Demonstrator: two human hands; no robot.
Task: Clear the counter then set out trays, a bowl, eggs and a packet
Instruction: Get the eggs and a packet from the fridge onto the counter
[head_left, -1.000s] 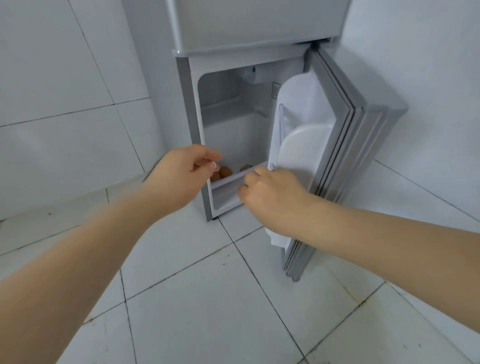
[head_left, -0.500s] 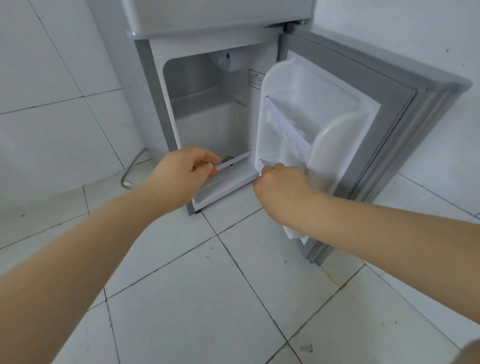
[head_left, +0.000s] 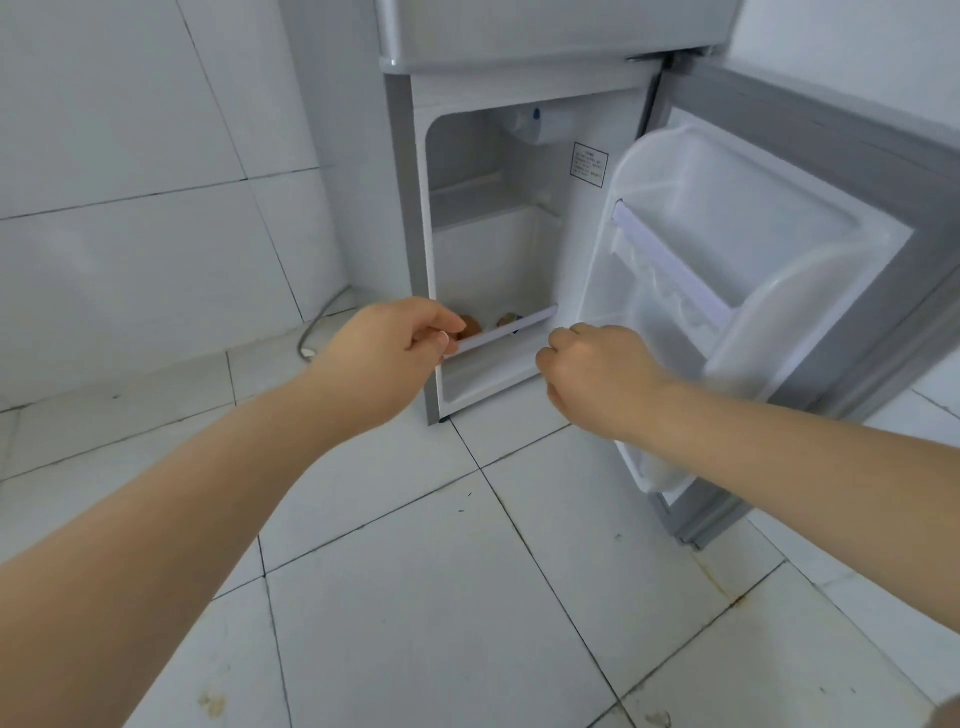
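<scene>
Fetching the eggs (head_left: 475, 326) from the fridge (head_left: 498, 249): left hand (head_left: 387, 358) pinching the drawer's front rail (head_left: 501, 335) just beside them, right hand (head_left: 592, 374) curled, holding nothing visible; next, probably pulling the drawer out, gently.

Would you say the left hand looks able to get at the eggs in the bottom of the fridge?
Probably yes: the fridge door stands wide open, and the left hand is beside the eggs, which lie just behind the drawer's front strip.
</scene>
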